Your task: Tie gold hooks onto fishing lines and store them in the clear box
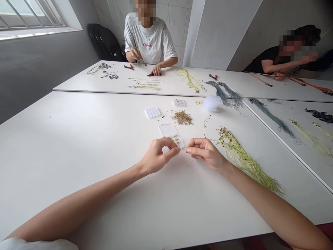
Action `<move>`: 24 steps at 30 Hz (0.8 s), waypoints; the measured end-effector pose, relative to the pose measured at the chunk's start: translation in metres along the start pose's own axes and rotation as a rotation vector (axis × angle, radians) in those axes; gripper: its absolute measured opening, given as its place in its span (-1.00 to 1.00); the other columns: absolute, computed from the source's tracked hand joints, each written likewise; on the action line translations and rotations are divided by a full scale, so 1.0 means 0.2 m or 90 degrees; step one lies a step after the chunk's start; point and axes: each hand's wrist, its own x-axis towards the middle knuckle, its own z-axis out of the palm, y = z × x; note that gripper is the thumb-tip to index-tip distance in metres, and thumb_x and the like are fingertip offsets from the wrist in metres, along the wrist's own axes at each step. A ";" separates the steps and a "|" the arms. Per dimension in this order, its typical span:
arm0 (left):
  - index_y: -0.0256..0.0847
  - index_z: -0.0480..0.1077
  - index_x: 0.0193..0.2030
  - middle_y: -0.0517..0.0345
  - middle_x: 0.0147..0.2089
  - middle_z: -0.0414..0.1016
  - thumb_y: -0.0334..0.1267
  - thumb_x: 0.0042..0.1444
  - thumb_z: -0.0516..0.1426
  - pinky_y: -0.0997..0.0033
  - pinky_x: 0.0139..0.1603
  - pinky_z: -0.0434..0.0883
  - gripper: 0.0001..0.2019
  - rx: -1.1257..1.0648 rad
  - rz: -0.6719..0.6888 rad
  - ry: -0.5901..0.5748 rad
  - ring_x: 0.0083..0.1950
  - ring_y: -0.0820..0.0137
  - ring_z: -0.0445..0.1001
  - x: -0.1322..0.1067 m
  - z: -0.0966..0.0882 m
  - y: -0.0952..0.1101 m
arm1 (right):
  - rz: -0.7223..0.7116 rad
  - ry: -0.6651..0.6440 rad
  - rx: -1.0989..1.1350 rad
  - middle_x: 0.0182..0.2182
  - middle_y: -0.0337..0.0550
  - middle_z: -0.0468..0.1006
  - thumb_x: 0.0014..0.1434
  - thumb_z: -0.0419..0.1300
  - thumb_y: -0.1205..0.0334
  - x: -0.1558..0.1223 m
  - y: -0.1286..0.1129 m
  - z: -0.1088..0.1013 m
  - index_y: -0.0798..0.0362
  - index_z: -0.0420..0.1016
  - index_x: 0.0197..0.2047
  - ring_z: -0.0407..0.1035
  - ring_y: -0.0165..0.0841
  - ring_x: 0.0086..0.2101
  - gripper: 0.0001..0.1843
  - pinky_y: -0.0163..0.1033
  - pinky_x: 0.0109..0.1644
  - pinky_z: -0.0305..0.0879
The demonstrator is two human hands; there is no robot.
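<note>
Over the white table, my left hand (159, 154) pinches one end of a small metal fitting (182, 148), perhaps a fishing hook or snap; it is too small to tell. Facing it, my right hand (205, 152) is closed in a pinch at the fitting's other side, with a thin line (189, 163) curling down below the fingers. Just behind my hands lies an open clear plastic box (168, 129), with yellowish pieces in its compartments. A heap of small gold fittings (182, 118) sits beyond it. Right of my right hand spreads a bundle of yellow-green cords (241, 159).
Two small clear boxes (152, 112) and a stack of clear cases (212, 103) stand farther back. Grey-green line bundles (273, 116) lie to the right. Across the table, one person (149, 43) handles line beside pliers (128, 67); another person (270, 62) sits at far right.
</note>
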 end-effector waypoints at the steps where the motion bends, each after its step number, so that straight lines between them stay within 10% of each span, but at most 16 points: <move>1: -0.21 0.40 -0.42 0.13 -0.28 0.48 -0.10 0.21 0.09 0.34 -0.19 0.34 -0.73 -0.021 -0.002 -0.006 -0.17 0.33 0.40 0.00 0.00 0.00 | 0.006 0.002 0.007 -0.59 -0.34 0.19 0.07 0.32 0.16 0.00 0.00 0.00 0.08 0.48 -0.42 -0.04 -0.49 -0.54 -0.82 -0.26 -0.45 -0.12; 14: -0.21 0.45 -0.37 0.13 -0.27 0.50 -0.14 0.19 0.10 0.33 -0.17 0.36 -0.78 -0.142 -0.067 -0.106 -0.24 0.37 0.39 0.00 0.04 -0.04 | -0.035 0.002 -0.004 -0.57 -0.31 0.27 0.09 0.32 0.12 -0.01 0.00 0.03 0.08 0.48 -0.40 0.04 -0.48 -0.53 -0.79 -0.27 -0.44 -0.04; 24: -0.20 0.38 -0.37 0.18 -0.28 0.51 -0.18 0.24 0.06 0.32 -0.07 0.31 -0.79 -0.028 -0.001 0.053 -0.21 0.37 0.40 -0.02 0.05 -0.02 | -0.036 0.050 -0.013 -0.61 -0.32 0.35 0.12 0.32 0.14 -0.03 0.01 0.06 0.07 0.48 -0.37 0.18 -0.50 -0.60 -0.81 -0.33 -0.54 0.06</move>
